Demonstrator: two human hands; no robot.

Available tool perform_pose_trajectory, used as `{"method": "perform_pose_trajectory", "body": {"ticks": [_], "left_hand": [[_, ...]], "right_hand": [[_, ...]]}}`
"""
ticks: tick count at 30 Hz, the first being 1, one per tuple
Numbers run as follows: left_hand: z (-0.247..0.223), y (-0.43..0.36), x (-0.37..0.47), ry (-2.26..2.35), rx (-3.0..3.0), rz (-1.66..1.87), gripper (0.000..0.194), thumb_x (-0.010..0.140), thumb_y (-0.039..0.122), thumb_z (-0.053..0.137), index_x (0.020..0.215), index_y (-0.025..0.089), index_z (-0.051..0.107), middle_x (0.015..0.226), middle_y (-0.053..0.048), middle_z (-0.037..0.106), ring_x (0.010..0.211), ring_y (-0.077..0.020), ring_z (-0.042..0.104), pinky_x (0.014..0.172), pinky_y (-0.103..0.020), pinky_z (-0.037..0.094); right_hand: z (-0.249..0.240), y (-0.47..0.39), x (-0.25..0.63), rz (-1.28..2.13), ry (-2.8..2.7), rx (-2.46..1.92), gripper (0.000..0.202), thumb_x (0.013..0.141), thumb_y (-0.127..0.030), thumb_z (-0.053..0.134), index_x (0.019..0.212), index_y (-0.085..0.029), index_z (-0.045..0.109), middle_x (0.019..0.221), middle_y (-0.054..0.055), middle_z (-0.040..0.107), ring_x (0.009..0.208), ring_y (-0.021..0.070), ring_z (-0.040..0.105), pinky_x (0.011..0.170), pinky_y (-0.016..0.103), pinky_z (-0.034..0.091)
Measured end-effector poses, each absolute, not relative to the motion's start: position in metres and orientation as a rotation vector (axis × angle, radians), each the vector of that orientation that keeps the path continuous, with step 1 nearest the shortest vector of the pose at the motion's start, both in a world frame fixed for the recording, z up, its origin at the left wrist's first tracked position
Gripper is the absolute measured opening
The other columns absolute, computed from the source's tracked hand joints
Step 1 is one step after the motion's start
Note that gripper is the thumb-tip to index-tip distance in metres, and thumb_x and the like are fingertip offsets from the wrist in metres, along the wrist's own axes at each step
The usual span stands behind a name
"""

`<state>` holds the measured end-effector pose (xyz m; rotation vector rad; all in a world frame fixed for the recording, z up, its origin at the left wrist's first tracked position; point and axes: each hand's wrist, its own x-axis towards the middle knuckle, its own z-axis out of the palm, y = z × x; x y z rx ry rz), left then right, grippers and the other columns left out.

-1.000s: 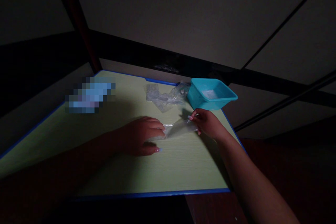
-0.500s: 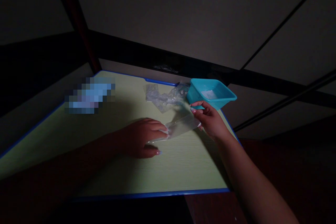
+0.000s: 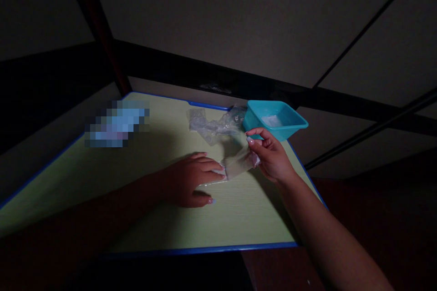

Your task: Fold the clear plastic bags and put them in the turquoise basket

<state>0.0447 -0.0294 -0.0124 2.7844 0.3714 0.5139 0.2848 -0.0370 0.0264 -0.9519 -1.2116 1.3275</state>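
Note:
A clear plastic bag [image 3: 239,166] stretches between my two hands over the pale green table [image 3: 252,218]. My left hand [image 3: 191,179] lies palm down with its fingers spread, pressing the bag's left end on the tabletop. My right hand [image 3: 271,154] pinches the other end, raised a little above the table. Something whitish shows under the left fingers, but I cannot make out what it is. Behind my hands lie several crumpled clear plastic bags [image 3: 210,129].
A turquoise plastic basket [image 3: 252,120] with something white inside stands at the table's back right corner. A pixelated blue item [image 3: 118,125] lies at the left edge. Dark panels rise behind the table.
My left hand has shifted slightly to the right with the bag's end beneath it. My right fingers have changed position a little, and the bag span between the hands looks shorter.

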Motion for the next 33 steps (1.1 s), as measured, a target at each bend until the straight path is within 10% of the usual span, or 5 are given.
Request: {"method": "perform_pose_trajectory", "body": {"ticks": [14,19,33], "left_hand": [[-0.008,-0.03,0.049,0.391,2.762,0.468,0.051,0.081,0.044,0.059,0.128,0.023,0.055,0.125,-0.011,0.06,0.114,-0.0298,0.054,0.106,-0.049,0.029],[-0.003,-0.03,0.051,0.535,2.537,0.693,0.029,0.089,0.039,0.047,0.1,0.019,0.065,0.103,-0.009,0.064,0.097,-0.0236,0.058,0.091,-0.038,0.043],[-0.006,-0.018,0.056,0.804,1.116,0.599,0.073,0.072,0.083,0.045,0.108,0.019,0.047,0.079,-0.007,0.067,0.065,-0.022,0.066,0.059,-0.035,0.052]], "right_hand": [[0.018,-0.047,0.264,1.441,-1.274,-0.811,0.039,0.073,-0.04,0.077,0.1,-0.023,0.055,0.063,-0.006,0.062,0.055,0.0104,0.055,0.055,0.022,0.041],[0.016,-0.048,0.26,1.44,-1.309,-0.811,0.041,0.073,-0.042,0.077,0.101,-0.023,0.054,0.064,-0.006,0.062,0.057,0.0115,0.057,0.06,0.024,0.043],[0.004,-0.05,0.252,1.528,-1.456,-0.802,0.041,0.075,-0.043,0.075,0.105,-0.023,0.055,0.072,-0.003,0.065,0.06,0.0115,0.058,0.059,0.023,0.042]]}}
